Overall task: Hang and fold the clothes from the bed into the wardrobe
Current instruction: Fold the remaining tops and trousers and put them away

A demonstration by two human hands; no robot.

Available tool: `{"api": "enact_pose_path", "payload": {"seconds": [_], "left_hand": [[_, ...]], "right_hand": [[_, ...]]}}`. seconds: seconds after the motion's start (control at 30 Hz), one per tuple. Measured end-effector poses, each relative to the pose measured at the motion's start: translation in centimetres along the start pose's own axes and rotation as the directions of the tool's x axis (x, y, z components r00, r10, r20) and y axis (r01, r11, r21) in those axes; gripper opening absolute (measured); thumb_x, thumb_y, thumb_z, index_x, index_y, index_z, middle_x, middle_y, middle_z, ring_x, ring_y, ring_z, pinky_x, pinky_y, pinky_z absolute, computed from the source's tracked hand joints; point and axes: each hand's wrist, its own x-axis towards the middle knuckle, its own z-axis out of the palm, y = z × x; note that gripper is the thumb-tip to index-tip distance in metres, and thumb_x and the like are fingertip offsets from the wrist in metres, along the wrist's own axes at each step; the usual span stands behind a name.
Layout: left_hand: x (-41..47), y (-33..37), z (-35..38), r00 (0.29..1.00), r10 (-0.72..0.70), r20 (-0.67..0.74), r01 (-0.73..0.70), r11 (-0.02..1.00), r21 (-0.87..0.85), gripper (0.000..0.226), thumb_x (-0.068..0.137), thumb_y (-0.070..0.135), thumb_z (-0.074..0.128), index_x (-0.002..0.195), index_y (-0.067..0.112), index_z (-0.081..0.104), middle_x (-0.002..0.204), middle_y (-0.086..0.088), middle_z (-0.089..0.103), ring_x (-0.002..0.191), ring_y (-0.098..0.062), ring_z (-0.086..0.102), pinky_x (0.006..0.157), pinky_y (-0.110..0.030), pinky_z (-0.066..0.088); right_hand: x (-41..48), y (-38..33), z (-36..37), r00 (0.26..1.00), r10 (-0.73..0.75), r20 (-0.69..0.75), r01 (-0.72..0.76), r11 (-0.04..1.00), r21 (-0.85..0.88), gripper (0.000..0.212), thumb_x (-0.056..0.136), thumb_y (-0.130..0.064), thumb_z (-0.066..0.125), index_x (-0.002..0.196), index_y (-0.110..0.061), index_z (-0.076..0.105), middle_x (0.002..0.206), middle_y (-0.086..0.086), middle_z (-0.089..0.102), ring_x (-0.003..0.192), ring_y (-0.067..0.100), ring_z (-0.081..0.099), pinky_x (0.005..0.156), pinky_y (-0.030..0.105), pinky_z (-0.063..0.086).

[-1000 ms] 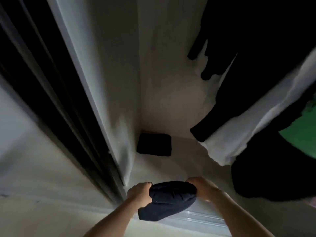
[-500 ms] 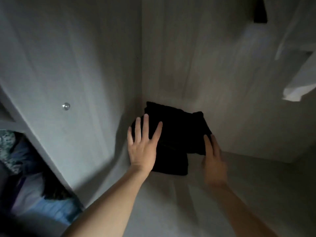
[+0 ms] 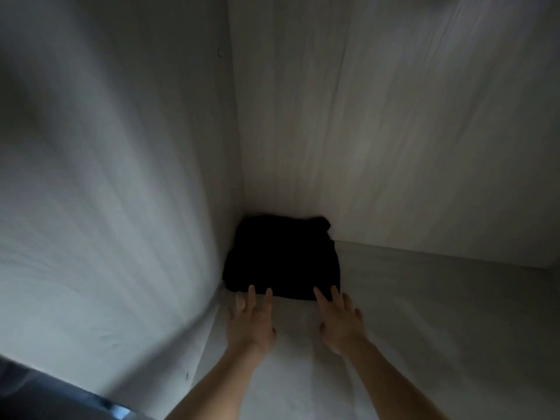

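Stack of folded black clothes (image 3: 281, 259) sits on the wardrobe shelf (image 3: 439, 304), deep in the back-left corner. Its left edge is against the side wall (image 3: 121, 183) and its rear edge against the back wall (image 3: 394, 131). Judgement: the corner spot braces the pile on two sides and leaves the shelf to the right for more folded items. Pile looks like more than one layer, with the top right corner slightly bunched; too dark to count pieces.

Both hands reach in palm down: left hand (image 3: 251, 324) and right hand (image 3: 341, 324), side by side, near each other but apart. Grip of each is spread, fingers straight and slightly fanned, holding nothing. All fingertips (image 3: 251, 290) lie at the front edge of the pile and apparently touch it; the light is dim, so contact is not certain. Flat-finger pose fits a push or a squaring-up of the front edge, not a lift: no thumb under the fabric, nothing pinched.

Step in hand, judged: placing this folded item in the wardrobe is about finished, and the hands will likely pull out for the next garment. Bed not in view, so the amount left is unknown. Risk: fingers dragged back could catch the top layer and undo the fold.

Small metal fitting (image 3: 220, 53) sits high on the side wall. Blurred blue patch (image 3: 45, 395) at bottom left, cannot tell what.
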Motion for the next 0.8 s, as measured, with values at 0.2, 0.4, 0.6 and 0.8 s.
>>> {"api": "enact_pose_path", "payload": {"seconds": [0.2,0.4,0.6,0.8], "left_hand": [[-4.6,0.2,2.9,0.998,0.051,-0.049,-0.049,0.998,0.037,0.067,0.096,0.029,0.041,0.151,0.027,0.003,0.158,-0.010,-0.009,0.145,-0.029,0.000,0.115,-0.043,0.011],[-6.9,0.7,0.4,0.980,-0.010,-0.198,0.008,1.000,-0.010,0.063,0.095,0.029,0.039,0.150,0.022,0.008,0.158,-0.012,-0.002,0.145,-0.030,0.005,0.112,-0.039,0.019],[-15.3,2.3,-6.8,0.982,0.098,-0.161,-0.110,0.992,-0.066,0.063,0.096,0.028,0.039,0.151,0.021,0.009,0.158,-0.011,0.000,0.144,-0.029,0.011,0.110,-0.036,0.023],[-27.1,4.4,-17.5,0.980,0.187,-0.070,-0.195,0.971,-0.140,0.047,0.094,0.026,0.043,0.140,0.017,0.039,0.157,-0.010,0.015,0.140,-0.028,0.018,0.106,-0.034,0.028]], "right_hand": [[-4.4,0.1,1.2,0.999,-0.002,0.033,0.005,0.996,-0.090,0.070,0.096,-0.018,0.038,0.149,-0.032,-0.006,0.158,0.009,-0.007,0.145,0.029,0.000,0.115,0.042,0.017],[-8.6,0.3,-1.7,0.999,0.024,-0.028,-0.027,0.996,-0.090,0.069,0.095,-0.015,0.038,0.150,-0.031,0.000,0.158,0.007,-0.006,0.145,0.029,-0.003,0.115,0.042,0.012],[-19.2,-0.4,-8.8,0.994,0.096,-0.050,-0.098,0.994,-0.043,0.071,0.092,-0.013,0.040,0.151,-0.029,0.003,0.159,0.005,-0.003,0.146,0.026,-0.001,0.115,0.040,0.014],[-33.8,-2.1,-17.8,0.989,0.140,-0.038,-0.141,0.989,-0.038,0.067,0.093,-0.019,0.042,0.151,-0.022,0.009,0.158,0.008,0.005,0.145,0.028,0.001,0.115,0.037,0.012]]}}
